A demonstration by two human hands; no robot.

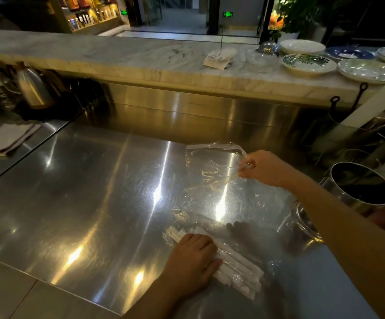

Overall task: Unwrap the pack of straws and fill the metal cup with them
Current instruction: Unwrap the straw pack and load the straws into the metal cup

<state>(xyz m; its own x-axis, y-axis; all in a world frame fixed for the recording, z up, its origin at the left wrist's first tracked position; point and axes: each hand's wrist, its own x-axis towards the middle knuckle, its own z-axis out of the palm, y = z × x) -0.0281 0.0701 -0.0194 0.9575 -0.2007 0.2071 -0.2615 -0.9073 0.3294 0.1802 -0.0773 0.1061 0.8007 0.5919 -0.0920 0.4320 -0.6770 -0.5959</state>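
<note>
A bundle of white paper-wrapped straws (pixel 240 270) lies on the steel counter (pixel 83 192), near its front edge. My left hand (pixel 192 263) presses flat on the bundle's left part. A sheet of clear plastic wrap (pixel 212 171) spreads from the straws towards the back. My right hand (pixel 261 168) pinches the wrap's far right edge and holds it stretched above the counter. A metal cup (pixel 302 226) stands at the right, partly hidden behind my right forearm. Its inside is not visible.
A larger steel pot (pixel 359 185) with a dark inside stands beyond the cup at the right edge. Plates (pixel 309 64) and a receipt spike (pixel 219 57) sit on the marble ledge behind. A kettle (pixel 33 88) and folded cloth (pixel 9 139) are at the left.
</note>
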